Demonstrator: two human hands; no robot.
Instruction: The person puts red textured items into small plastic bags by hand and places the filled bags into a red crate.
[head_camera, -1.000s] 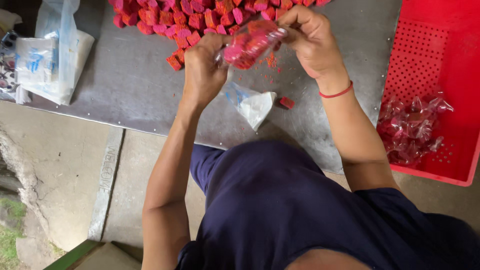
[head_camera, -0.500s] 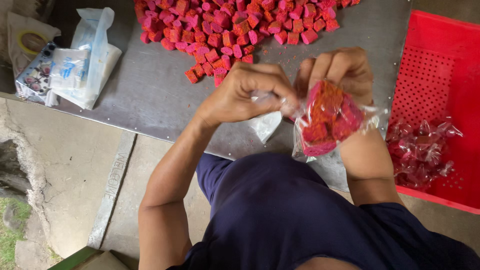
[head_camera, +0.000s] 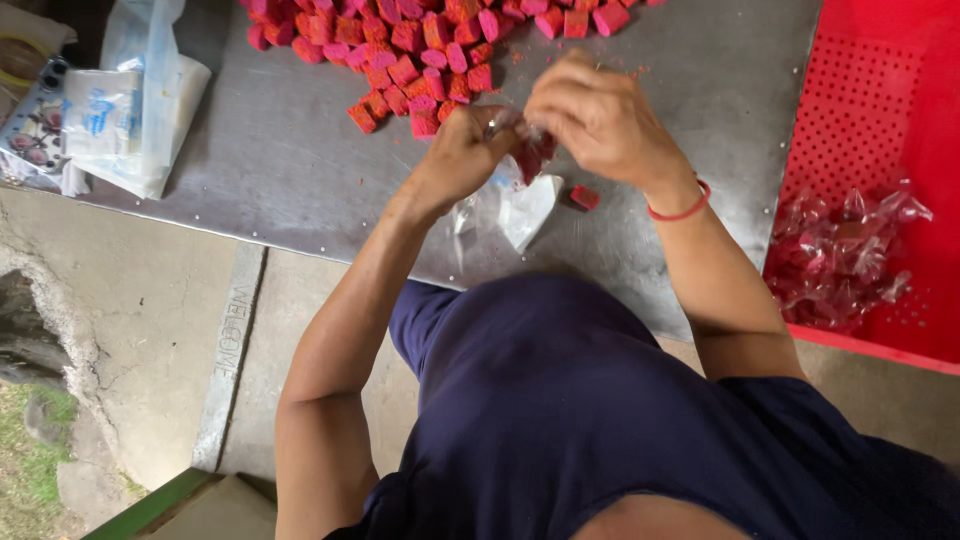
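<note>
My left hand (head_camera: 462, 152) and my right hand (head_camera: 598, 118) meet over the grey metal table (head_camera: 280, 160), both pinching a small clear plastic bag of red cubes (head_camera: 527, 155), mostly hidden between my fingers. A red band circles my right wrist. A heap of red and pink cubes (head_camera: 420, 50) lies just beyond my hands. One loose red cube (head_camera: 584, 197) lies on the table under my right wrist. An empty clear plastic bag (head_camera: 520, 205) lies below my hands.
A red perforated crate (head_camera: 880, 110) at the right holds several filled clear bags (head_camera: 840, 255). At the far left are a white and clear plastic bag (head_camera: 135, 105) and small packets (head_camera: 30, 130). Concrete floor lies beneath the table edge.
The filled bag was held lower with the cubes in plain sight; now my hands have risen and closed together around it, hiding most of it.
</note>
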